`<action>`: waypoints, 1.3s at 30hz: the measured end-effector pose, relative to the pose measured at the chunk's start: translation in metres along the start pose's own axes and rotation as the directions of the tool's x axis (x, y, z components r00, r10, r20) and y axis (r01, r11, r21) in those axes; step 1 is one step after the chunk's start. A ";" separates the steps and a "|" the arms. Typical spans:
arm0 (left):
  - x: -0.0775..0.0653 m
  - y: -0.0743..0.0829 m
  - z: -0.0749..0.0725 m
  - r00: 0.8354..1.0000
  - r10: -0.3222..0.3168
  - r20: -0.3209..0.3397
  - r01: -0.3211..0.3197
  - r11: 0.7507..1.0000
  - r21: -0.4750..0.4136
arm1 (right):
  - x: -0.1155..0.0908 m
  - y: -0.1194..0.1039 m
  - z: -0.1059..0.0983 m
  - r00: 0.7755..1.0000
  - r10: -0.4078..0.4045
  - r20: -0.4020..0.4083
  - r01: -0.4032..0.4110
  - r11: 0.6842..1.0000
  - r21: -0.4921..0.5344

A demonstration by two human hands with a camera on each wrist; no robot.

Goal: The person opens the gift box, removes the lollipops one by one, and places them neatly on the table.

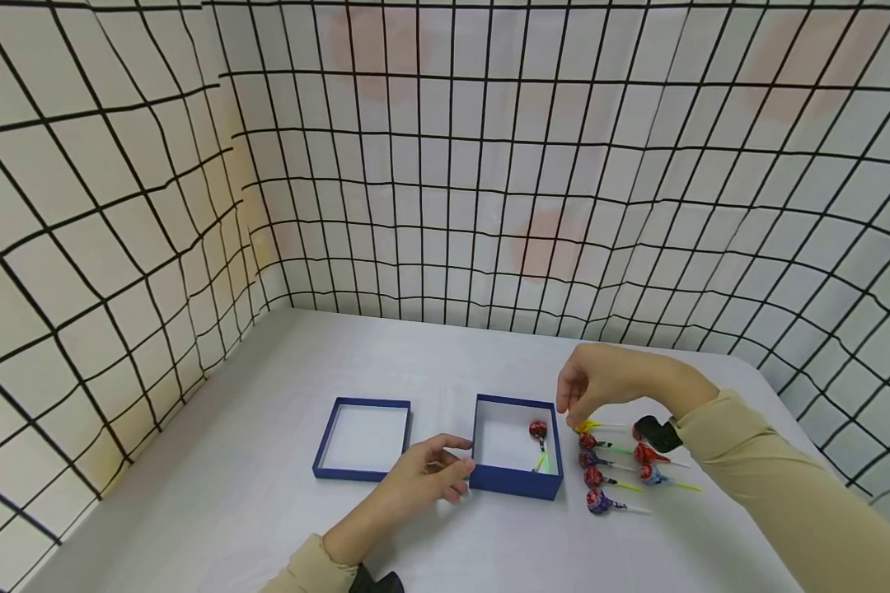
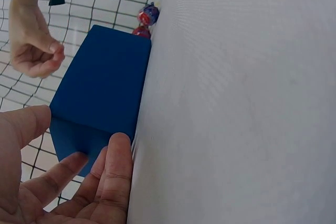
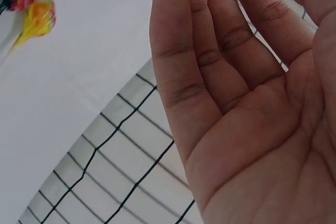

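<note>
A blue box (image 1: 515, 482) with a white inside stands on the white table. One lollipop (image 1: 537, 429) with a dark red wrapper lies inside it. My left hand (image 1: 428, 473) touches the box's left side with relaxed fingers; the left wrist view shows its fingertips against the blue wall (image 2: 100, 82). Over the box's right edge hovers my right hand (image 1: 601, 383), its fingers loosely bent and nothing visible in them. Just below it is a yellow lollipop (image 1: 585, 426), which the right wrist view shows apart from the hand (image 3: 39, 18).
Right of the box lie several lollipops (image 1: 597, 501) in rows, one (image 1: 638, 430) partly hidden by the right wrist's black strap. A shallow blue lid (image 1: 352, 475) with a white inside lies to the left. White walls with a black grid (image 1: 445, 165) enclose the table.
</note>
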State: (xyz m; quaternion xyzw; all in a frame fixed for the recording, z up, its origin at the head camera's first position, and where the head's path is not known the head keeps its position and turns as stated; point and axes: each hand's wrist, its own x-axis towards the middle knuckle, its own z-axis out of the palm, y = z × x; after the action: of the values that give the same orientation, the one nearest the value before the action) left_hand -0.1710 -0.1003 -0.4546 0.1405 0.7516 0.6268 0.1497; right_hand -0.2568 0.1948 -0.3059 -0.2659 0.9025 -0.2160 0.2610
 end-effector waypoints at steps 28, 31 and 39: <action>-0.002 0.001 -0.002 1.000 -0.011 0.000 0.011 1.000 0.006 | 0.052 -0.040 0.059 0.991 0.113 0.078 -0.089 0.959 -0.271; -0.002 0.001 -0.003 1.000 -0.005 0.005 0.005 1.000 0.002 | 0.054 -0.038 0.065 0.990 0.117 0.075 -0.088 0.947 -0.308; -0.002 0.002 -0.003 1.000 0.013 0.007 -0.013 1.000 -0.012 | 0.058 -0.036 0.078 0.986 0.146 0.076 -0.109 0.924 -0.366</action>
State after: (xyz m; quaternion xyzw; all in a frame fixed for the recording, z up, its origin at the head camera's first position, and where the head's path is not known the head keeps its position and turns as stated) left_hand -0.1700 -0.1031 -0.4525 0.1469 0.7465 0.6316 0.1491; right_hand -0.2398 0.1130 -0.3671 -0.2607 0.9276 -0.0156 0.2672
